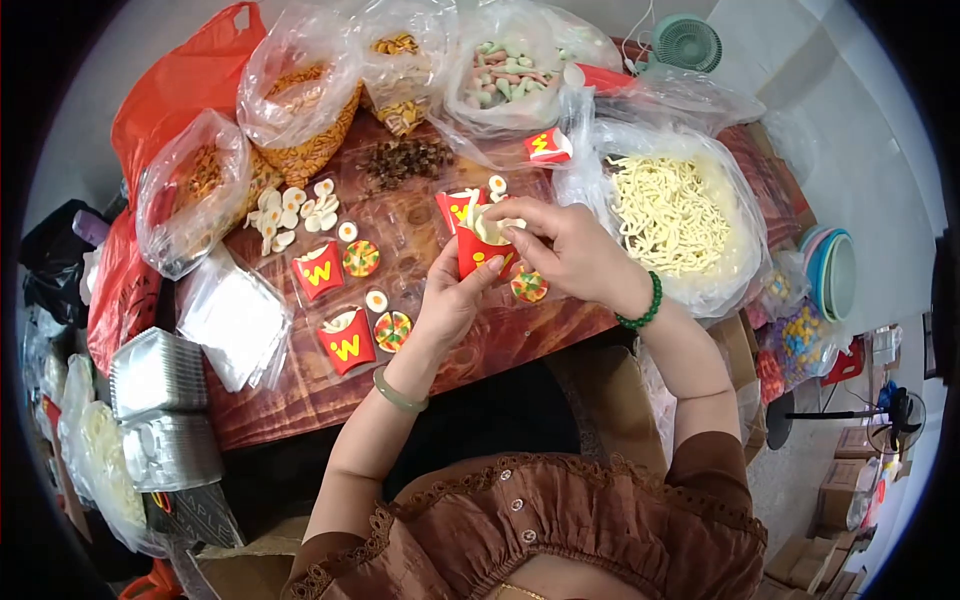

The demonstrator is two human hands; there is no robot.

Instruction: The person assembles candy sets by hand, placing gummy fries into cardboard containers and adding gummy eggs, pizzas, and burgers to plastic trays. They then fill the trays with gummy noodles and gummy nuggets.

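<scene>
My left hand point(457, 290) holds a red fry box point(472, 256) with a yellow letter on its front, over the middle of the table. Pale fry-like pieces point(484, 230) stick out of its top. My right hand point(545, 240) is at the box's opening, fingers bent together on the pale pieces; what exactly they pinch is too small to tell. Another red box point(455, 207) lies just behind. Two filled red boxes point(318, 270) point(346, 340) lie to the left, beside small round pizza pieces point(361, 258) and egg-like pieces point(376, 300).
A plastic bag of pale strands point(672, 215) lies open at the right. Bags of orange pieces point(305, 110) and pink-green pieces point(510, 75) line the back. Dark pieces point(405, 162) lie mid-table. Clear packets point(235, 318) and stacked clear trays point(160, 375) are at the left.
</scene>
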